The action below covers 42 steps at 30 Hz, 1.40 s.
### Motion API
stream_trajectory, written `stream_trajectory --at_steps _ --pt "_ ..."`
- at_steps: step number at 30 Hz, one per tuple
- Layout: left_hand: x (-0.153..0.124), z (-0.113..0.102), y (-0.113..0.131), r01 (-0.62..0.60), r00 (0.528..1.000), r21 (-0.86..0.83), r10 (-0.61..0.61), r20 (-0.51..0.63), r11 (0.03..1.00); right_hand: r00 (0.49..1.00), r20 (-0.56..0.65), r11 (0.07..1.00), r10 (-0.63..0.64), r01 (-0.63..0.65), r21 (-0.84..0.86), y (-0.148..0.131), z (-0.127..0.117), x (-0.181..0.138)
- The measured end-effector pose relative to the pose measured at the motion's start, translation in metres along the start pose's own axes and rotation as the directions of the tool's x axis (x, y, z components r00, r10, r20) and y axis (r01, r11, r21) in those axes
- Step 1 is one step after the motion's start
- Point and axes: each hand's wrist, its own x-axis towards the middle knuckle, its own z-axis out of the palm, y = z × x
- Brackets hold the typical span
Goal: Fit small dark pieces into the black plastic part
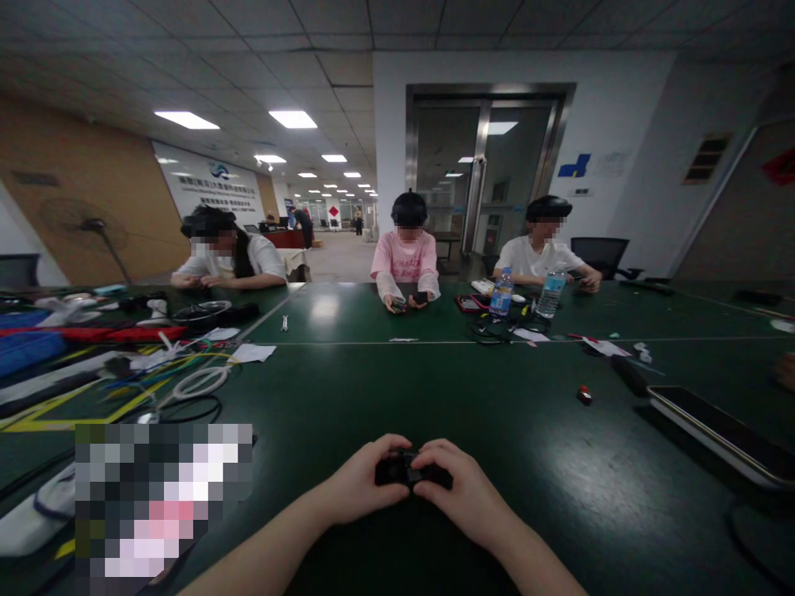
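Observation:
A small black object (407, 468) with dark, blocky parts is held between my two hands, low over the green table (348, 389). My left hand (363, 480) grips its left end, thumb below and fingers curled over the top. On the opposite end my right hand (463, 484) is closed in the same way, its fingertips near the middle of the object. The fingers cover much of it, and its exact kind cannot be made out.
Cables (202, 382) and blue trays (31, 343) crowd the left side. A phone-like slab (724, 430) and a small red item (584, 395) lie at right. Bottles (550, 294) stand farther back. Three people sit across the table; a small wrench (285, 323) lies before them.

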Motion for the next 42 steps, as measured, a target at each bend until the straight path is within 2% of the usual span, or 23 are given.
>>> stream_trajectory --at_steps 5,14,22,32,42 --pt "0.0012 0.0009 -0.0013 -0.001 1.000 0.064 0.003 -0.020 0.998 0.999 -0.001 0.999 -0.037 0.037 -0.007 -0.0008 -0.0006 -0.0007" --pt "0.0012 0.0008 -0.0031 -0.006 0.999 -0.068 0.003 -0.052 0.998 0.998 -0.048 0.999 -0.028 0.030 0.042 0.0042 -0.0014 0.0011" --pt "0.0000 0.0023 -0.0019 -0.009 0.999 -0.092 0.004 -0.050 0.996 0.999 -0.040 1.000 -0.007 0.009 0.030 -0.0014 -0.0022 0.0005" --pt "0.0003 0.0008 -0.0052 -0.002 0.999 -0.062 0.000 -0.034 0.998 0.998 -0.047 0.999 -0.040 0.039 -0.024 -0.0007 0.0020 0.0011" --pt "0.0008 0.0010 -0.0039 -0.038 0.999 -0.033 0.037 -0.033 0.999 1.000 -0.024 0.998 0.005 -0.007 -0.068 -0.0046 -0.0007 -0.0010"
